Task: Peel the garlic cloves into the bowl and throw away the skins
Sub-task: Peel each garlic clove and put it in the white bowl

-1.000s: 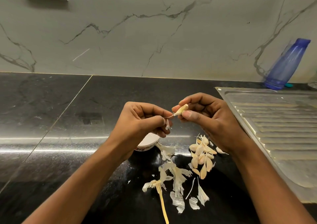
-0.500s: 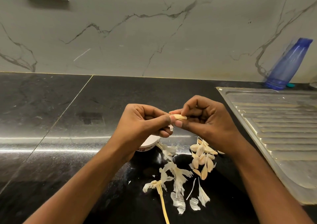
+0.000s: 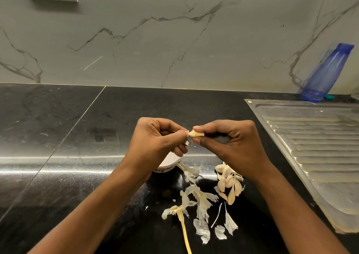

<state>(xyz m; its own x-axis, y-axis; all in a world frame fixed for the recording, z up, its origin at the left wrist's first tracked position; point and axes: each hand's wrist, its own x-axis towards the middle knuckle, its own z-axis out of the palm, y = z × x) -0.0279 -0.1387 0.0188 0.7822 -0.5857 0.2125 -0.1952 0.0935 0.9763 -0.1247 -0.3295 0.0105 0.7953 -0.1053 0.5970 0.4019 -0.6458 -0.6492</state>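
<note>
Fingers (image 3: 210,127) of the right hand (image 3: 235,146) are curling round and pinching a small, pale yellow garlic clove (image 3: 196,134), holding it above the black stone counter (image 3: 77,137). The left hand (image 3: 153,144) is pinching the clove's tip, apparently working at its skin. The clove is judged light, firm and slick once bare, and its skin thin and brittle, so gripping the body and pulling from the tip is advisable. A small white ceramic bowl (image 3: 168,164) is sitting beneath the left hand, with papery cream skins (image 3: 202,201) and unpeeled cloves (image 3: 229,183) lying nearby.
</note>
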